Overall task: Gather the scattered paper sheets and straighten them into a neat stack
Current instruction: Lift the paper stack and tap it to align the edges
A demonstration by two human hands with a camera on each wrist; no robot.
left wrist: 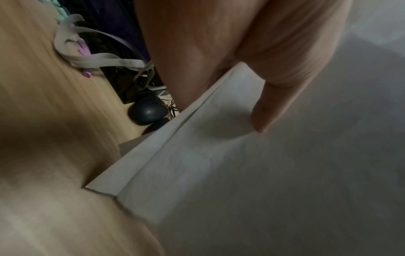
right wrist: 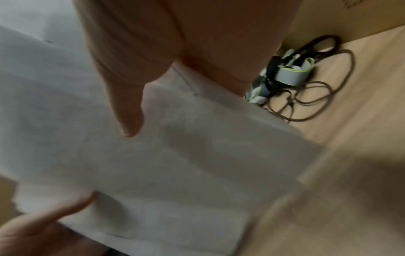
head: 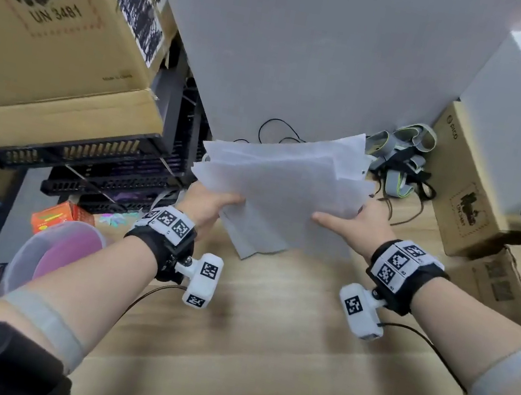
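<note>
A loose bundle of white paper sheets [head: 284, 184] is held up above the wooden table [head: 262, 337], its edges fanned and uneven. My left hand [head: 212, 204] grips the bundle's left edge, thumb on top of the paper [left wrist: 241, 173]. My right hand [head: 351, 225] grips the right edge, thumb lying across the top sheet [right wrist: 175, 164]. In the left wrist view my thumb presses on the top sheet and two sheet edges show offset. The fingers of both hands are hidden under the paper.
Cardboard boxes [head: 56, 22] and black crates [head: 86, 152] stand at the left, more boxes [head: 473, 186] at the right. A tangle of grey straps and black cords [head: 401, 163] lies behind the paper. A plastic tub [head: 54, 255] sits beside my left forearm.
</note>
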